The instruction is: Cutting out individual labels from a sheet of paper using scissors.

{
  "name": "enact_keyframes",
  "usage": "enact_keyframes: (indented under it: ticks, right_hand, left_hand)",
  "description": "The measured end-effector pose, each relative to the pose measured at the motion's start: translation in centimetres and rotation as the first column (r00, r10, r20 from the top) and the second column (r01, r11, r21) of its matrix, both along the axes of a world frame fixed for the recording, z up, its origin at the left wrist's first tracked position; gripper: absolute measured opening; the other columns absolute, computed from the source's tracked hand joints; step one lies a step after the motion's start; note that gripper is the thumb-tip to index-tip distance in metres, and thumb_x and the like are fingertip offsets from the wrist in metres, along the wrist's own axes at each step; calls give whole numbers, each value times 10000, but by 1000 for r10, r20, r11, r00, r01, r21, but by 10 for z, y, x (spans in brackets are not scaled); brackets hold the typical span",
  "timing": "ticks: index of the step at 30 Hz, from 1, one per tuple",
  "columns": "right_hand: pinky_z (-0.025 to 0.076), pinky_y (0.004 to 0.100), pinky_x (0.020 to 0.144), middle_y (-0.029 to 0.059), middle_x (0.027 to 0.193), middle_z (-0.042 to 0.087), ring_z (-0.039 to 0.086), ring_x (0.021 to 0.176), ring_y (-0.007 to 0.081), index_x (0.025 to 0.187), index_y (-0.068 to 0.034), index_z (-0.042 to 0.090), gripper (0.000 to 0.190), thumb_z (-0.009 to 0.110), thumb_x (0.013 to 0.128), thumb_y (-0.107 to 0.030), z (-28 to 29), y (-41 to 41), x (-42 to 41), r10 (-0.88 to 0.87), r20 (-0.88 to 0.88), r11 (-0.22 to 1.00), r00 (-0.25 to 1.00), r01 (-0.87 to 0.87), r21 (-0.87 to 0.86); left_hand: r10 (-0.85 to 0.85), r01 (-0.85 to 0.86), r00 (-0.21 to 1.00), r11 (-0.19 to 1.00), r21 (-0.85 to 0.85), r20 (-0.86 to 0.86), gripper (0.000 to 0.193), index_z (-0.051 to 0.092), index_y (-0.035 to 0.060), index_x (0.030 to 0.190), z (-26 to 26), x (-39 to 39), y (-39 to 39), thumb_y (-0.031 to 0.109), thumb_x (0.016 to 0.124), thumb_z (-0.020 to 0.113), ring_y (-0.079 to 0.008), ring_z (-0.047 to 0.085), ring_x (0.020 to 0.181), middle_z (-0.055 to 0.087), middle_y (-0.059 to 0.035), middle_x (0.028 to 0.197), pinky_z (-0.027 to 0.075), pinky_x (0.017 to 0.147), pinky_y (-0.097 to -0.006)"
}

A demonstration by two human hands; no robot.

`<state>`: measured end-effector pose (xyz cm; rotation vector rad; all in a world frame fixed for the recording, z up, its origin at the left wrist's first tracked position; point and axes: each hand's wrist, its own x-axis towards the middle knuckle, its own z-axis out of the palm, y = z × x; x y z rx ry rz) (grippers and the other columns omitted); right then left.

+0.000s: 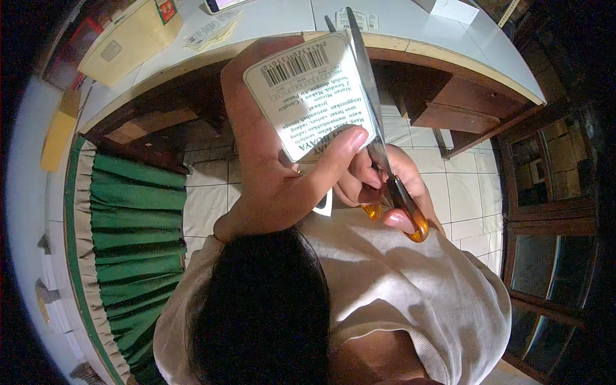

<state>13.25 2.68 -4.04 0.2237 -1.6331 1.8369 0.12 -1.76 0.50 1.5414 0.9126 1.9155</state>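
My left hand (pixel 284 187) pinches a white printed label (pixel 308 91) with rounded corners, its thumb over the lower right corner. The label bears a barcode and writing. My right hand (pixel 404 178) holds scissors (pixel 370 82) with amber handles, the thumb through one loop. One long metal blade runs upward along the label's right edge; the tip of another blade shows behind the label's top. How far apart the blades stand is partly hidden by the label. Part of another white piece (pixel 326 204) with a dark mark shows below my left hand.
A white-topped table (pixel 284 19) curves ahead, with a stack of labels (pixel 211 33), more labels (pixel 361 20), a cream container (pixel 130 43), a white box (pixel 452 10) and part of a phone (pixel 226 4). Green curtain (pixel 134 231) hangs at left; a glazed wooden cabinet (pixel 548 216) stands right.
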Motion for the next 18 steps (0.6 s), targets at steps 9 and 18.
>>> enact_keyframes:
  ticks: [9,18]
  right_hand:
    - [196,213,505,2,644,319,257,562,102,744,-89,294,436,592,608,-378,10,-4,3,-110,39,993,993,111,-45]
    - [194,215,500,-5,620,315,254,545,102,730,-89,290,394,578,638,-343,9,-4,6,-43,65,999,997,44,-25]
  left_hand:
    - [-206,207,973,978,-7,-107,621,130,41,1149,2,-2,-2,-128,679,500,-191,557,712,439,-164,937,503,544,-254]
    - [-160,164,973,986,12,-168,616,141,54,1150,4,-2,-3,-132,682,496,-188,559,701,448,-161,926,502,557,-252]
